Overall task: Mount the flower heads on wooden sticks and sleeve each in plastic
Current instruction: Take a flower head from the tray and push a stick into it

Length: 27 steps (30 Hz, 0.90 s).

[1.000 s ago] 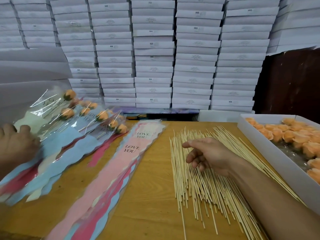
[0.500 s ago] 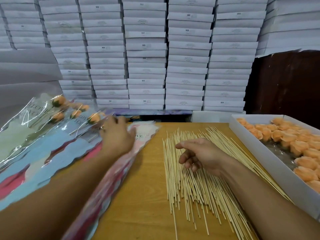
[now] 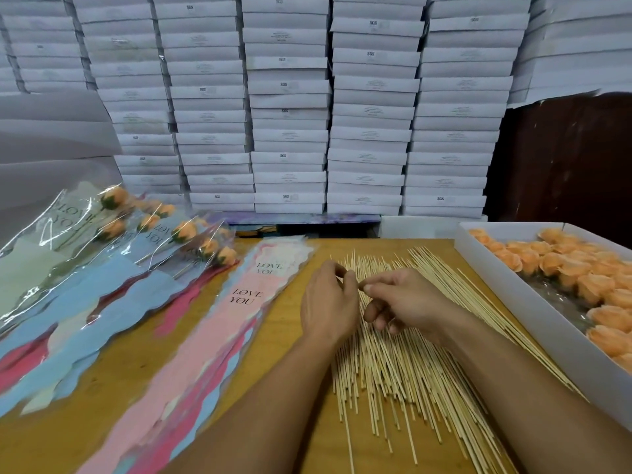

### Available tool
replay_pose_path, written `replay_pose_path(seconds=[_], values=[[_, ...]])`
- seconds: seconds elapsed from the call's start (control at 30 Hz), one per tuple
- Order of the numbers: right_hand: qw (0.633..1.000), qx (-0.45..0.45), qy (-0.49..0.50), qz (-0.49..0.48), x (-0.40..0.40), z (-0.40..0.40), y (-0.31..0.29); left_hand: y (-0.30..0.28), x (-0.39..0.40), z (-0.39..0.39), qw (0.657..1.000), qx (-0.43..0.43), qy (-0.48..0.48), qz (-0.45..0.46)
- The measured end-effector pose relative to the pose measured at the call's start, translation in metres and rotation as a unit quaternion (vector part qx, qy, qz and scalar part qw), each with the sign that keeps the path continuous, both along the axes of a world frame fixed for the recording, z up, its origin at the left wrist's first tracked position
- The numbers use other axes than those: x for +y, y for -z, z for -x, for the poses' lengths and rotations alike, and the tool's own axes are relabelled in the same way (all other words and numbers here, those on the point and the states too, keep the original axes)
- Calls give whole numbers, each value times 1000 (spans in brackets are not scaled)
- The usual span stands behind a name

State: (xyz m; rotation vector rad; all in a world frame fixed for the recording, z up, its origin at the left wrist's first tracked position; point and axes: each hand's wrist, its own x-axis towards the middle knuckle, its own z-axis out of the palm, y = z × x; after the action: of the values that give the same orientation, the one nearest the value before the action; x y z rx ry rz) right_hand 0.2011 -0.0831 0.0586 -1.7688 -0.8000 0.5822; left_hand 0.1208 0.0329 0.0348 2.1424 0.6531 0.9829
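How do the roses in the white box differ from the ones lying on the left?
The roses in the white box are bare heads packed close together; the roses on the left are mounted on sticks. The boxed ones are unwrapped; the left ones sit in clear plastic sleeves printed "LOVE YOU" and lie fanned on the table. Both are orange.

"LOVE YOU" is printed in black on the pink plastic sleeves (image 3: 239, 302) at centre, twice over, and again on the clear sleeves of the finished flowers (image 3: 73, 213) toward nine o'clock. "SGS" stands on several stacked white boxes (image 3: 287, 85) at twelve o'clock; their smaller labels are illegible.
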Motion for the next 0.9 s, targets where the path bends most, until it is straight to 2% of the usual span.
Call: replay_pose_path(seconds=[0.1, 0.2, 0.3, 0.37, 0.47, 0.57, 0.63, 0.73, 0.8, 0.9], values=[[994, -100, 12, 45, 0, 4, -1, 0, 1, 2, 1000, -16, -3, -24], [952, -262, 0, 155, -10, 4, -14, 3, -5, 1, 999, 11, 4, -45], [922, -298, -36, 244, -28, -4, -37, 4, -8, 0, 998, 30, 11, -51], [912, -307, -29, 270, -40, -15, -52, 4, -7, 0, 998, 30, 11, -51], [892, -349, 53, 283, -58, -43, -67, 4, -8, 1, 998, 24, 19, -57], [826, -402, 187, 349, -81, -80, -69, 3, -11, 0, 998, 21, 22, -57], [773, -406, 216, 437, -101, -100, -68, 4, -12, -1, 998, 23, 21, -54], [709, -386, 193, 558, -129, -122, -63, 4, -12, -2, 998, 21, 19, -56], [696, -371, 168, 591, -143, -128, -58, 4, -12, -2, 998, 22, 21, -57], [706, -306, 163, 617, -156, -124, -56, 4, -13, -3, 998, 28, 25, -55]])
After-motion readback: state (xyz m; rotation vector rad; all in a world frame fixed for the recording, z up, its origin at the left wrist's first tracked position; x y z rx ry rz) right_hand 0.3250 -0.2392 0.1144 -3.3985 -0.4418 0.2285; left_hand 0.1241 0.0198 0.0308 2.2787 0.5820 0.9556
